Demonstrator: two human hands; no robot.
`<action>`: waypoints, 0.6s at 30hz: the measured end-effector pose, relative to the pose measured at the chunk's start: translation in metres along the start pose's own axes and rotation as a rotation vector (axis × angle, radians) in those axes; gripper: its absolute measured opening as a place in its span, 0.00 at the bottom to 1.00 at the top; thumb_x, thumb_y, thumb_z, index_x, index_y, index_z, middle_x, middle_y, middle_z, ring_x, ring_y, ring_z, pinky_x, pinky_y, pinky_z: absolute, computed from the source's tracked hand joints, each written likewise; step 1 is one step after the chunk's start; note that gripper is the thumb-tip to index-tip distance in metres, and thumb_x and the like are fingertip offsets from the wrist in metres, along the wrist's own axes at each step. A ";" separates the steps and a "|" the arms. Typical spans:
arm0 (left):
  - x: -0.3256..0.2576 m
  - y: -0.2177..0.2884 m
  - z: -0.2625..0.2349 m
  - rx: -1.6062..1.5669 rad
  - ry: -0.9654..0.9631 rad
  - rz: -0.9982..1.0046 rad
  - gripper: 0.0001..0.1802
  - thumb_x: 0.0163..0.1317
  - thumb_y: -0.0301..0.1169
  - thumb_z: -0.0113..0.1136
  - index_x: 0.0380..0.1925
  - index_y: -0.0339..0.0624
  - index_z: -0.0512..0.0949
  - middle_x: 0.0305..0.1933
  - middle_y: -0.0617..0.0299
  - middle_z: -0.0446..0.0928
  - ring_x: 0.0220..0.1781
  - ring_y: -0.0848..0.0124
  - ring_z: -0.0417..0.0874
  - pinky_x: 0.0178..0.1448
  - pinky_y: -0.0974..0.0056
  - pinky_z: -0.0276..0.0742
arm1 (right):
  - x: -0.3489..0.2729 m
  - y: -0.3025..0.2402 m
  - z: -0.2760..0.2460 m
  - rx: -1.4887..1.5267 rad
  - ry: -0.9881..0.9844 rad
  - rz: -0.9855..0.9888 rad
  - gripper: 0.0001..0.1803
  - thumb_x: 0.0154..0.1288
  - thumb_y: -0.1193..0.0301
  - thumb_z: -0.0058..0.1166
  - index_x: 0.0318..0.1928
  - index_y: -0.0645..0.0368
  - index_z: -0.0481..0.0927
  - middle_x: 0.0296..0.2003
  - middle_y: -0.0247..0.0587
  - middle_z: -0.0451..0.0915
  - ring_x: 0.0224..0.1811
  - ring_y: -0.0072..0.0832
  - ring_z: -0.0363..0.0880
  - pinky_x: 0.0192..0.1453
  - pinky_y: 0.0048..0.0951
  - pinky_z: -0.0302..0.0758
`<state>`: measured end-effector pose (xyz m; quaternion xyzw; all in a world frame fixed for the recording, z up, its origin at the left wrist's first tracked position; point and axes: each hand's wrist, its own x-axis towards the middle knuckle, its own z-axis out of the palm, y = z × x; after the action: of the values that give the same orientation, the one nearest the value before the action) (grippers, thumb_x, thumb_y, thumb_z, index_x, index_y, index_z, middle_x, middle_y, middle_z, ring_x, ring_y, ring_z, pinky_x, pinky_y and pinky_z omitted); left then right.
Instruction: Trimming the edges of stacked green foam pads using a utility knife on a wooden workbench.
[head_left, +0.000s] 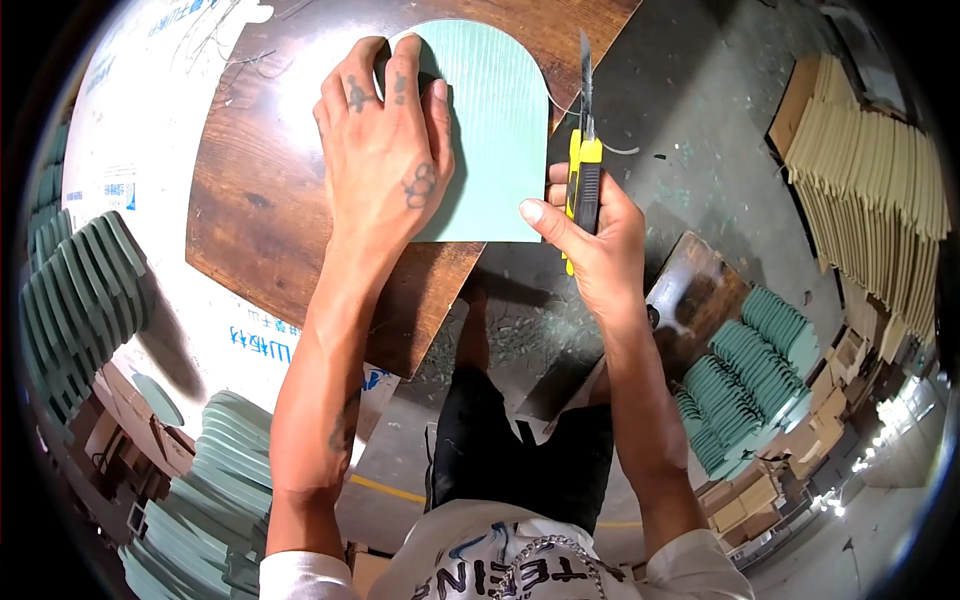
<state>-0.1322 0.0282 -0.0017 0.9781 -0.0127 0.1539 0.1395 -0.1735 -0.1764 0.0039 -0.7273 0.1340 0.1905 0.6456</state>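
A pale green ribbed panel (500, 130) with a rounded far end and a straight near edge lies on a brown wooden board (255, 190). My left hand (385, 150) rests over the panel's left side with its fingers stretched out and slightly bent. At the panel's right edge, my right hand (608, 240) grips a yellow and black utility knife (586, 180). The knife's blade is extended and points away from me. Thin trimmed strips (620, 150) curl beside the blade.
Green panels are stacked at left (85, 300), lower left (215, 480) and on a low wooden platform (690, 270) to the right. Cream-coloured sheets (865, 190) are piled at far right. Green scraps (540, 350) litter the floor. Loose strands (235, 50) lie on the white surface.
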 end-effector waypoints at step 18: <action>-0.002 -0.006 0.005 0.044 0.046 0.085 0.22 0.76 0.37 0.51 0.65 0.41 0.71 0.64 0.44 0.69 0.66 0.48 0.71 0.69 0.42 0.68 | -0.007 -0.004 -0.017 0.084 -0.240 0.053 0.12 0.65 0.70 0.66 0.41 0.65 0.79 0.31 0.35 0.82 0.29 0.17 0.78 0.34 0.22 0.75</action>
<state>-0.1322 0.0326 -0.0086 0.9757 -0.0476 0.1823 0.1116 -0.1760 -0.1927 0.0126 -0.6678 0.0829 0.2872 0.6817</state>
